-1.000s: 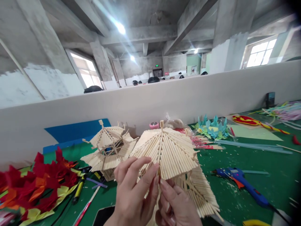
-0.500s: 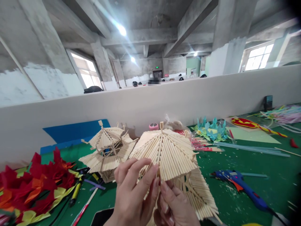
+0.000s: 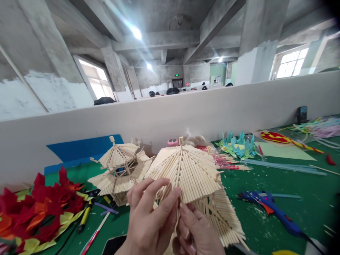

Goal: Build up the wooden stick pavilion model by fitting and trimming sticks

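Observation:
A pavilion model of pale wooden sticks (image 3: pixel 196 177) stands in front of me, with a tiered, sloping roof and a short upright piece at its peak. My left hand (image 3: pixel 152 216) is at the front corner of the upper roof, thumb and index finger brought together there. Beside it, my right hand (image 3: pixel 195 226) pinches at the same corner, fingers curled. Whatever lies between the fingertips is too small and hidden to name. A second, smaller stick pavilion (image 3: pixel 122 170) stands to the left.
A blue glue gun (image 3: pixel 276 209) lies on the green table (image 3: pixel 255 230) at right. Red and yellow paper shapes (image 3: pixel 45 209) lie left. Behind are a teal paper lotus (image 3: pixel 240 145), red-marked sticks (image 3: pixel 228 163) and a pale partition (image 3: pixel 148 117).
The view has shifted very slightly. Both hands stay at the roof corner, with the left thumb and index finger slightly moved.

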`<state>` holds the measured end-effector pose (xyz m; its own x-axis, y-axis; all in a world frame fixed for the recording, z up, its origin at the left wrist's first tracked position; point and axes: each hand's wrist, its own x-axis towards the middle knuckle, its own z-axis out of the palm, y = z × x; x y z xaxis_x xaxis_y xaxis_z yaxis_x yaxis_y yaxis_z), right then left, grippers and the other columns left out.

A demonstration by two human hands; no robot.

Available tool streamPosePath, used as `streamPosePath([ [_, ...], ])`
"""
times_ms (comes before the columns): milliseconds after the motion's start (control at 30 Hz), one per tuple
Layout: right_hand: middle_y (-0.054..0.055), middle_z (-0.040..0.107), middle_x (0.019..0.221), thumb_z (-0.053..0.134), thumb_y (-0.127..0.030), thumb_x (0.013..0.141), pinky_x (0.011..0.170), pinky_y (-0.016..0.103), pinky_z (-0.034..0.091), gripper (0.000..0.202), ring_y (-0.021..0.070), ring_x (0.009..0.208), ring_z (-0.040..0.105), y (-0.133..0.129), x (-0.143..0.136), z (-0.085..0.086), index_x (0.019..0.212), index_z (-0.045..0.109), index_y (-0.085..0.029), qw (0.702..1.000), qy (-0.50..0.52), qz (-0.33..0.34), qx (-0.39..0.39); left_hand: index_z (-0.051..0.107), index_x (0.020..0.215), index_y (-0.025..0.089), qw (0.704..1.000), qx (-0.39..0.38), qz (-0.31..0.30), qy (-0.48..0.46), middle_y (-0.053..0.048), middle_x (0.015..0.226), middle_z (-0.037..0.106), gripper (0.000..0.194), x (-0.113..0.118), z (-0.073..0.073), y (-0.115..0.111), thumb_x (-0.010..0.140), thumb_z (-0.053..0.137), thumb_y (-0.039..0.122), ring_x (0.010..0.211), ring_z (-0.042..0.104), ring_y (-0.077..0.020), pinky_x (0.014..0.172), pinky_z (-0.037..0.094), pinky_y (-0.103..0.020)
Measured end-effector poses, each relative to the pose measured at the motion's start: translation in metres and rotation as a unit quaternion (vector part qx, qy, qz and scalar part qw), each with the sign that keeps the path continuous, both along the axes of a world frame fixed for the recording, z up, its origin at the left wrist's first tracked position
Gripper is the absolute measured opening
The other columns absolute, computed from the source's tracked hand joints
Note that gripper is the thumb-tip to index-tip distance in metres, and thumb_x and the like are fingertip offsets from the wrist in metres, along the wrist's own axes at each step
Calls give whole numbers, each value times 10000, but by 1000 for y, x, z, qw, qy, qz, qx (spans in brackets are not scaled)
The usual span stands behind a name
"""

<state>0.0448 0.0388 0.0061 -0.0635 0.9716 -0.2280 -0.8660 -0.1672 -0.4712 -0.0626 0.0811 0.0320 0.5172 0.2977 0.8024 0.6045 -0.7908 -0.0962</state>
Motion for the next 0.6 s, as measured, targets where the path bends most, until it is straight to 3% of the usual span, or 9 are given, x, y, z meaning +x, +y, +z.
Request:
streamPosePath([
  [367,-120,441,304,773,-404,511,278,108,255,383,-20,217,282,1,0,-3,534,475,-165,1000,18,1,14,634,945,191,999,1,-6,-38,-107,999,552,271,3,-4,-1,723,552,58,927,446,-296,714,372,-487],
  [600,-117,446,297,776,-431,488,293,124,231,383,-11,220,281,-2,5,-3,649,567,-153,999,-15,15,26,578,1017,100,1000,-14,-3,-21,-127,996,534,323,0,1,-3,717,530,-10,938,449,-266,749,381,-443],
])
